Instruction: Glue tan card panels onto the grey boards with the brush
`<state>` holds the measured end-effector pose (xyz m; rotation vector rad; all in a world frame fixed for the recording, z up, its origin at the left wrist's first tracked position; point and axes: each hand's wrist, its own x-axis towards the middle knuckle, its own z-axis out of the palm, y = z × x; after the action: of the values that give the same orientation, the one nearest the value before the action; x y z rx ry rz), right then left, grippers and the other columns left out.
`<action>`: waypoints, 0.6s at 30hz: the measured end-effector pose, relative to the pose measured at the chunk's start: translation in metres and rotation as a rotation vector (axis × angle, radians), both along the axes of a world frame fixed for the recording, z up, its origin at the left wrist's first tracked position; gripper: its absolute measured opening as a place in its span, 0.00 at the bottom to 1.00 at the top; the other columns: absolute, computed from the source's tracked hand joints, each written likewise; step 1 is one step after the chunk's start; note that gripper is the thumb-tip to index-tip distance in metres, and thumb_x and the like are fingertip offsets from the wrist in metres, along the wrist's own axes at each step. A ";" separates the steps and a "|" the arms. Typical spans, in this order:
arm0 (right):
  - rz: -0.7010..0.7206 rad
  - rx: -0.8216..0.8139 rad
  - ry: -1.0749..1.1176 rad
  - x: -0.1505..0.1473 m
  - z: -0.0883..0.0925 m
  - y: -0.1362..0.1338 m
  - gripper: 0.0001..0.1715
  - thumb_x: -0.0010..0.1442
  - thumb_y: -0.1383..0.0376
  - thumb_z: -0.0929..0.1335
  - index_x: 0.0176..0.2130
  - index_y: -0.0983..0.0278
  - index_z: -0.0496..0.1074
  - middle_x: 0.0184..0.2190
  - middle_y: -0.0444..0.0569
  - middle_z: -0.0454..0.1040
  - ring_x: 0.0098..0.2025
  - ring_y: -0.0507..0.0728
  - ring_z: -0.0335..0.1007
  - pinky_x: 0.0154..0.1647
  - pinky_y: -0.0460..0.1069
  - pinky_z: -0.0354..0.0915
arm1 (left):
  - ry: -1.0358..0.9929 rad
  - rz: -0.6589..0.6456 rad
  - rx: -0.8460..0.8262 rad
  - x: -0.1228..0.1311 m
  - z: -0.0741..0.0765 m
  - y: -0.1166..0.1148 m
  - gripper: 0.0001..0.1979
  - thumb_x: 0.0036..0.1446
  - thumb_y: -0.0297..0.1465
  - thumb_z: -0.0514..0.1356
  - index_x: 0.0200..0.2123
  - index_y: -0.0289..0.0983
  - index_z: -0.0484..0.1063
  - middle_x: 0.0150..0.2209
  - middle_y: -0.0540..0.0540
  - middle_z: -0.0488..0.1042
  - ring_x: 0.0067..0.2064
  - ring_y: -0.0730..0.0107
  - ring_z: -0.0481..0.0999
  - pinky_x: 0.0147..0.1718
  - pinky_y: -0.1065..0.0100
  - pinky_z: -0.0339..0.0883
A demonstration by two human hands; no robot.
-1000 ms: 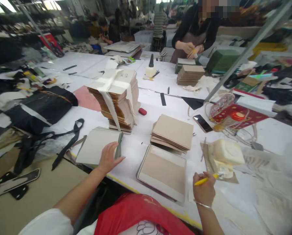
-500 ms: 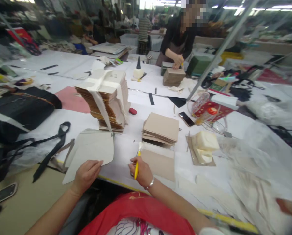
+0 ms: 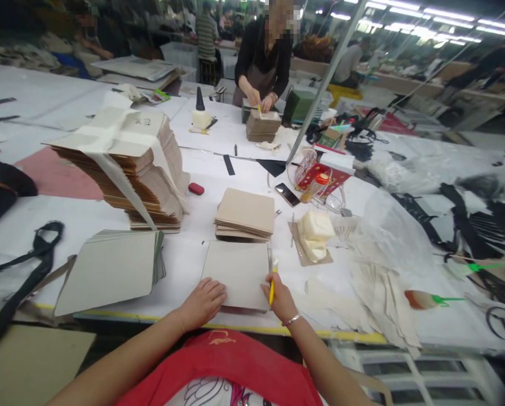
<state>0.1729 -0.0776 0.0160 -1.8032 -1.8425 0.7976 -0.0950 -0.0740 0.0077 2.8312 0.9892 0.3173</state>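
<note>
A grey sheet [image 3: 239,272] lies flat on the white table right in front of me. My left hand [image 3: 204,301] rests open on its near left corner, fingers flat. My right hand [image 3: 279,298] is closed on a thin yellow tool [image 3: 272,286] and touches the sheet's right edge. A low stack of tan boards [image 3: 246,213] sits just behind the sheet. To the left lies a pile of grey sheets [image 3: 109,269].
A tall tied bundle of boards [image 3: 125,166] stands at the back left. A pale block on a card [image 3: 314,234], a phone [image 3: 287,194] and a red box [image 3: 326,171] lie to the right. A person [image 3: 264,53] works across the table. Black straps [image 3: 28,268] lie left.
My left hand carried a grey sheet from the left pile and laid it in front of me. My right hand with the yellow tool came to its right edge. The view swung right.
</note>
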 end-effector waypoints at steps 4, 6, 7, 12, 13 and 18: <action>0.001 0.004 -0.272 0.018 -0.017 -0.007 0.12 0.56 0.59 0.61 0.39 0.64 0.61 0.24 0.45 0.68 0.24 0.53 0.65 0.24 0.45 0.54 | 0.089 -0.038 -0.080 0.011 -0.005 0.005 0.12 0.54 0.31 0.55 0.43 0.39 0.66 0.46 0.45 0.68 0.49 0.63 0.62 0.52 0.57 0.49; -0.051 0.034 -0.364 0.026 -0.010 -0.004 0.15 0.57 0.56 0.61 0.41 0.64 0.63 0.26 0.49 0.70 0.25 0.55 0.67 0.23 0.45 0.54 | 0.118 -0.036 -0.119 0.012 -0.003 0.006 0.12 0.53 0.31 0.56 0.43 0.39 0.65 0.46 0.45 0.68 0.48 0.63 0.63 0.50 0.59 0.53; -0.097 0.062 -0.377 0.032 -0.002 0.001 0.18 0.58 0.55 0.60 0.42 0.64 0.64 0.26 0.50 0.71 0.25 0.55 0.67 0.23 0.46 0.55 | 0.121 -0.038 -0.137 0.013 -0.001 0.007 0.14 0.52 0.33 0.57 0.44 0.39 0.65 0.47 0.44 0.67 0.48 0.63 0.63 0.49 0.60 0.54; -0.315 0.234 0.021 0.053 0.068 0.070 0.25 0.61 0.52 0.54 0.50 0.64 0.62 0.23 0.46 0.70 0.23 0.52 0.66 0.25 0.46 0.60 | 0.014 -0.034 -0.061 0.038 0.021 0.047 0.21 0.53 0.40 0.56 0.50 0.39 0.62 0.51 0.43 0.65 0.51 0.61 0.62 0.52 0.59 0.51; -0.305 0.224 0.151 0.048 0.081 0.092 0.26 0.61 0.52 0.53 0.48 0.63 0.64 0.22 0.45 0.69 0.22 0.51 0.65 0.25 0.45 0.61 | -0.011 -0.023 -0.015 0.048 0.027 0.063 0.20 0.55 0.38 0.54 0.50 0.39 0.61 0.53 0.43 0.64 0.53 0.61 0.60 0.53 0.59 0.49; -0.101 -0.119 0.594 -0.025 0.103 0.201 0.17 0.56 0.54 0.61 0.36 0.64 0.69 0.24 0.45 0.71 0.20 0.47 0.63 0.21 0.42 0.61 | 0.002 0.100 0.099 0.099 0.042 0.148 0.24 0.55 0.37 0.53 0.54 0.37 0.58 0.57 0.39 0.58 0.59 0.56 0.53 0.55 0.53 0.43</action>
<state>0.1477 0.1233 0.1194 -1.4888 -1.3315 1.2606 0.0042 0.0739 0.0499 2.8754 1.1492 0.3848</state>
